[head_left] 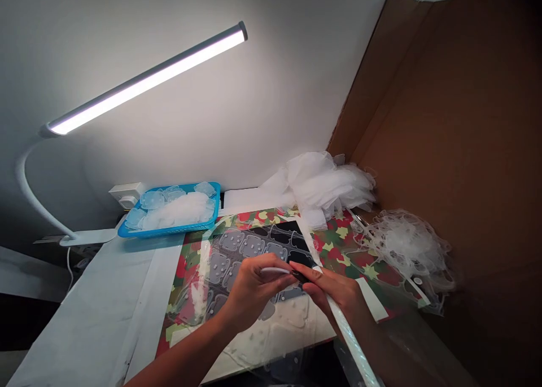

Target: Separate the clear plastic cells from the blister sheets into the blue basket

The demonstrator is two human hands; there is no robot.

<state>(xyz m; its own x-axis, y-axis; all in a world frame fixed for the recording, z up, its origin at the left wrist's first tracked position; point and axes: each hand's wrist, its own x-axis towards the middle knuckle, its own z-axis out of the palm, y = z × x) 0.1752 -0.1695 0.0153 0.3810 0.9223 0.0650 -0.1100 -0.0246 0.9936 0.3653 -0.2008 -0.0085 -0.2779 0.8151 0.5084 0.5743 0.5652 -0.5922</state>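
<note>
My left hand (259, 285) pinches a thin pale translucent piece (275, 270) between thumb and fingers. Close beside it, my right hand (336, 291) is closed around a long white patterned rod (351, 342), which slants down toward the lower right. A small dark part (299, 276) shows where the fingertips meet; I cannot make out whether it belongs to the rod. Both hands are above a clear sheet (231, 240) marked with rounded translucent shapes and small white dots, with black showing beneath. The fingers hide part of the piece.
A blue basket (169, 230) of translucent cut pieces stands at the back left. White sheets (324, 178) and tangled clear offcuts (410, 246) lie at the right, beside a cardboard wall (457, 133). A lit lamp (148, 82) hangs above; camouflage-patterned covering (334, 243) surrounds the sheet.
</note>
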